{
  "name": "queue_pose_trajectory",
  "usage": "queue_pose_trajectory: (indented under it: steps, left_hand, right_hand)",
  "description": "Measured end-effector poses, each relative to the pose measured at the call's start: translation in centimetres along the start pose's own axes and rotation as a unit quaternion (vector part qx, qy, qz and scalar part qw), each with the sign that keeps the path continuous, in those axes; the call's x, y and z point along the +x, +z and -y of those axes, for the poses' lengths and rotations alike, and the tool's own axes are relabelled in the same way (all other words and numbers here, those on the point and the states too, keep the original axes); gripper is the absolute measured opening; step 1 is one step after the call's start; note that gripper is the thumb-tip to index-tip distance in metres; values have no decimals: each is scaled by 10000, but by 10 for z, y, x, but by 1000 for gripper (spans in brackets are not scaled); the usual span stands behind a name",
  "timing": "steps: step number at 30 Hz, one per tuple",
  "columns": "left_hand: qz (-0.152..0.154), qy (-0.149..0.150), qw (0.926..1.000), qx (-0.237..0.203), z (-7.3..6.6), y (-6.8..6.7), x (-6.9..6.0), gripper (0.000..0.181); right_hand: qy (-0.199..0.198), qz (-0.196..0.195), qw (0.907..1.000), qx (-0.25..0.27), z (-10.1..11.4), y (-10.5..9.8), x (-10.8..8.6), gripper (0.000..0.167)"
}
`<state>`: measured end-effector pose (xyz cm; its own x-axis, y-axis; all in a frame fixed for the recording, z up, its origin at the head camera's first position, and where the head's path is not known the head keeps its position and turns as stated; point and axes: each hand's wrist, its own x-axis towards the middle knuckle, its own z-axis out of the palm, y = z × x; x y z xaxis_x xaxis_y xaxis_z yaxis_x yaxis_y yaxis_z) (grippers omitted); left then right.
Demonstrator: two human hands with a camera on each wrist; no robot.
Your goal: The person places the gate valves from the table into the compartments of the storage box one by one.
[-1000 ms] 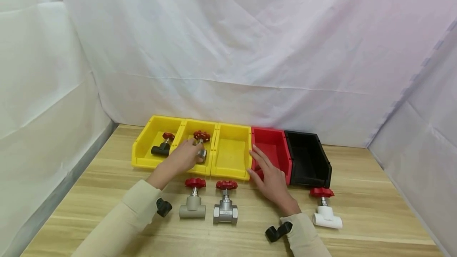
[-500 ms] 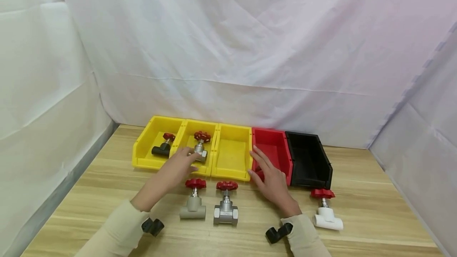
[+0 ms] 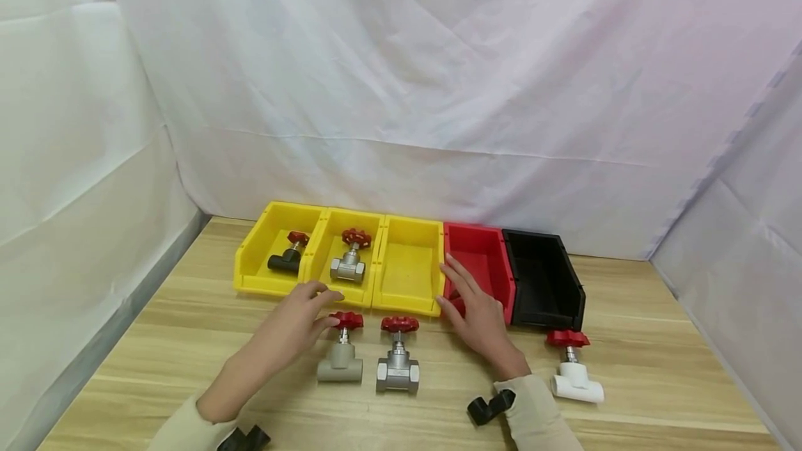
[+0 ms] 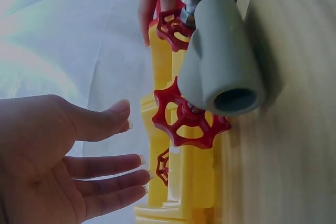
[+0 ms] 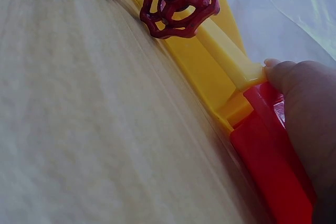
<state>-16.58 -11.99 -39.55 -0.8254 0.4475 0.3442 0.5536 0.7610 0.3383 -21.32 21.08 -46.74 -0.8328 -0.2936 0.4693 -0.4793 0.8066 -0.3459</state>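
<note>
My left hand hovers with spread fingers just left of the grey-green valve, near its red handwheel; in the left wrist view the hand holds nothing. My right hand rests over the front of the red bin, its fingers at the edge shared with the third yellow bin; the right wrist view shows the thumb touching that corner. A metal valve lies in the second yellow bin, a black one in the first.
Another metal valve stands on the table to the right of the grey-green one. A white valve is at the right, in front of the black bin. White cloth hangs behind and at both sides.
My left hand has let go of the metal valve in the second yellow bin and moved back toward the grey-green valve. The right hand has stayed in place.
</note>
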Motion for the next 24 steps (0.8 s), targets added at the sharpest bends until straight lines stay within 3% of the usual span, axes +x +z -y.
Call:
queue_pose_trajectory:
  steps: [9,16,24]
  left_hand:
    - [141,105,9998,-60,-8,6,-25,36]
    - [358,222,9987,-292,-13,11,-33,37]
    - [759,93,9955,-565,-16,18,-38,37]
  right_hand:
    - [-59,-66,10000,-11,3,-2,0,71]
    - [9,-16,10000,-6,2,-2,-1,73]
    - [-53,-32,10000,1,2,-2,0,72]
